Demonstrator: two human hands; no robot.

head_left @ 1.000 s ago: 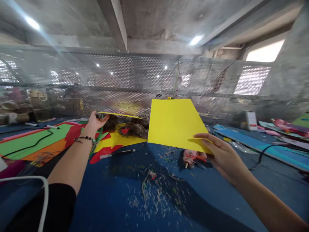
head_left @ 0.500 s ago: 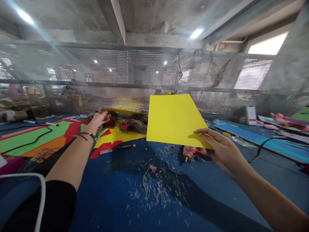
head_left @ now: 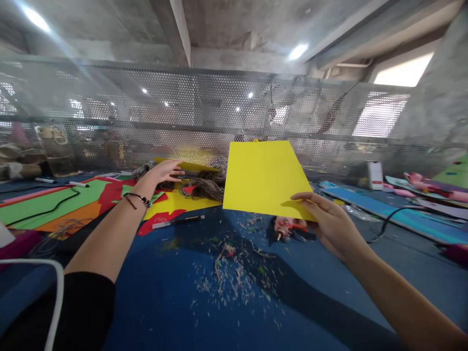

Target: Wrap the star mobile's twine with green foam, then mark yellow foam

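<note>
A flat yellow sheet of paper (head_left: 265,178) is held up over the table, pinched at its lower right corner by my right hand (head_left: 329,219), thumb in front. My left hand (head_left: 166,173) reaches out at the left with its fingers spread. Just beyond it, another yellow sheet (head_left: 197,167) rests on bundles of grey yarn (head_left: 208,187); whether the fingers touch this sheet, I cannot tell. Below the hand lie red paper scraps (head_left: 157,222) and a marker pen (head_left: 179,222). Partly behind the raised sheet, a glue gun (head_left: 283,228) lies on the table.
Thread clippings (head_left: 237,278) are scattered over the blue table (head_left: 161,302). Green paper (head_left: 47,202) with a black cable across it lies left. A white cable (head_left: 58,292) hangs at the lower left. Blue boards (head_left: 395,212) and a white box (head_left: 375,175) are right. A perforated metal screen (head_left: 175,112) stands behind.
My left hand has moved right, along the yellow sheet on the yarn, and its fingers have spread. The sheet in my right hand stays almost where it was.
</note>
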